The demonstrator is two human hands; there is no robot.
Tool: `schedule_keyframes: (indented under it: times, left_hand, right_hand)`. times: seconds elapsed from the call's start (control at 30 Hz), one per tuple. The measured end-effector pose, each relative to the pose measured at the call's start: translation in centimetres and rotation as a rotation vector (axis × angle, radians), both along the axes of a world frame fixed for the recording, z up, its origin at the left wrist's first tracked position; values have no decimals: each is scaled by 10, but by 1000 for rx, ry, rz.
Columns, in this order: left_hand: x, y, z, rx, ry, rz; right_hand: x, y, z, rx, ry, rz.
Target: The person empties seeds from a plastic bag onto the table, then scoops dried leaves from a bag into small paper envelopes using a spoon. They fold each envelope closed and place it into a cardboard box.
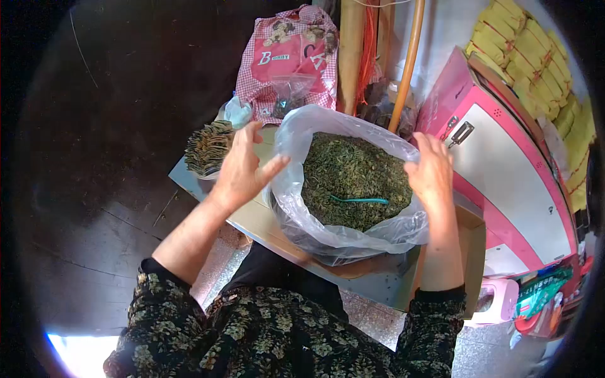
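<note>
A clear plastic bag (pixel 291 189) stands wide open in front of me, its rim folded outward. Dried, chopped green-brown leaves (pixel 353 167) fill it, and a thin teal strip (pixel 359 200) lies on top of them. My left hand (pixel 242 169) is raised at the bag's left rim, thumb and fingers spread, holding nothing. At the right rim is my right hand (pixel 433 170), fingers stretched and apart, thumb close to the plastic; whether it touches the bag I cannot tell.
Left of the bag, a container holds many thin upright packets (pixel 209 148). Behind stand a pink checked bag (pixel 287 63), a small clear bag (pixel 291 94) and a wooden pole (pixel 408 66). A pink-and-white cabinet (pixel 504 157) is at right, with yellow bundles (pixel 529 57) above. Cardboard (pixel 469 252) lies beneath.
</note>
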State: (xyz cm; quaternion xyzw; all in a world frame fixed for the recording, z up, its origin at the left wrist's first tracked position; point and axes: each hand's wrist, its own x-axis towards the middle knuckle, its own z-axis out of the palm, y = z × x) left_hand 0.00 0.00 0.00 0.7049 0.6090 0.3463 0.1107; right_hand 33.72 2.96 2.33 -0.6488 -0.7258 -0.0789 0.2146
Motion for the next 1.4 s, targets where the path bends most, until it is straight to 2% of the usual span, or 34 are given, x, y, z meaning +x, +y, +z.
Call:
schedule_keyframes:
  times: [0.1,0.17,0.2,0.27,0.3,0.33,0.4,0.43,0.47,0.5,0.53,0.63,0.7,0.8,0.83,0.9,0.93,0.97,1.0,1.03,1.1,1.2,1.27,1.3,1.37,1.4]
  left_hand:
    - [15,0,-36,-111,-257,76]
    - [22,7,-68,-150,-434,140]
    - [25,10,-75,-158,-434,139]
    - [28,18,-86,-483,-993,-90]
    - [27,21,-89,-554,-1082,-52]
    - [26,29,-100,-554,-1081,-54]
    - [23,44,-121,-454,-1559,-134]
    - [24,40,-99,-489,-1612,-200]
    - [26,35,-75,-497,-1693,-118]
    - [28,33,-59,-506,-1772,-30]
    - [15,39,-66,-569,-1736,-124]
    - [1,48,-63,-740,-1705,-208]
    - [-5,53,-55,-793,-1663,-194]
    - [-10,58,-54,-829,-1582,-176]
    - [-11,62,-55,-799,-1481,-152]
    - [-7,65,-53,-772,-1383,-133]
    - [0,64,-45,-433,-757,-58]
    - [4,62,-37,-90,-133,21]
    - [8,61,-29,156,-10,-2]
    - [14,59,-17,275,57,-19]
    - [26,55,3,431,115,-98]
    - [45,52,26,380,217,-258]
    - [51,68,10,375,226,-249]
    - [46,87,0,214,264,-304]
    - [38,109,-21,180,165,-218]
    - [36,103,-21,336,60,-188]
  right_hand:
    - [1,36,-8,164,-72,77]
    - [8,59,-19,128,-117,142]
    - [9,65,-24,121,-117,141]
    - [14,86,-32,-49,166,44]
    - [31,111,-54,145,126,189]
    - [42,120,-53,147,125,187]
    - [56,135,-52,-110,504,203]
    - [63,142,-49,-192,516,170]
    - [70,145,-49,-190,514,168]
    - [73,144,-49,-270,704,182]
    - [76,144,-47,-351,895,197]
    - [80,149,-37,-443,872,121]
    - [79,156,-37,-369,890,63]
    - [81,164,-31,-320,570,-25]
    - [77,164,-27,-320,568,-24]
    - [71,163,-21,-102,193,-79]
    - [64,160,-17,-102,189,-77]
    - [55,159,-15,69,95,-11]
    - [47,154,-11,238,-1,51]
    - [35,144,-4,237,-8,49]
    - [4,116,15,307,5,252]
    - [-34,76,30,222,-29,406]
    - [-52,49,32,187,-15,506]
    - [-58,37,29,160,-16,538]
    - [-66,15,24,169,46,638]
    - [-68,2,23,135,76,644]
